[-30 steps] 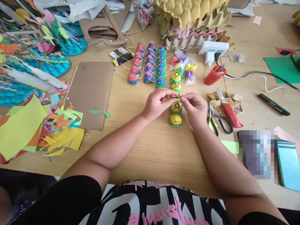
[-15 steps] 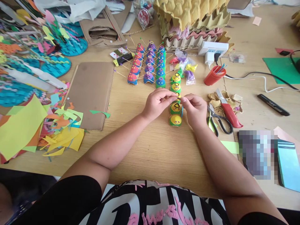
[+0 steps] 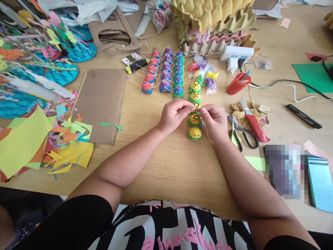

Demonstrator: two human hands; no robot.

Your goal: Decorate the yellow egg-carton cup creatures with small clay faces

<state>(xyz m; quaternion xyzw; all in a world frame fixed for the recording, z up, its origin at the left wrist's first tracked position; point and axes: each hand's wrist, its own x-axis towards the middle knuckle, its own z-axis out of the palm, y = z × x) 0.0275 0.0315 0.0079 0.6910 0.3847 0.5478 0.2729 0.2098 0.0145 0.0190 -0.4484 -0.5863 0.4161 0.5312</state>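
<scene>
My left hand [image 3: 176, 115] and my right hand [image 3: 214, 121] meet fingertip to fingertip over a row of yellow-and-green painted cups with smiling faces. Each is pinched closed, and whatever lies between the fingers is too small to make out. Nearest me in that row is a yellow face cup [image 3: 195, 133] with no ring on top. Just beyond it, a second face cup [image 3: 195, 120] carries a black ring. Further off stand rows of red cups [image 3: 147, 86], purple cups [image 3: 165, 85] and blue cups [image 3: 178, 91], the red and purple ones with thin sticks poking out.
Scissors [image 3: 244, 133], a red cutter [image 3: 256, 128] and an orange-red cup [image 3: 238, 84] are at the right. Egg trays [image 3: 213, 21] are stacked behind. Cardboard [image 3: 99, 104] and paper scraps [image 3: 70, 152] lie at the left.
My right hand's fingertips have shifted slightly left, closer to the left ones. My left hand has barely moved.
</scene>
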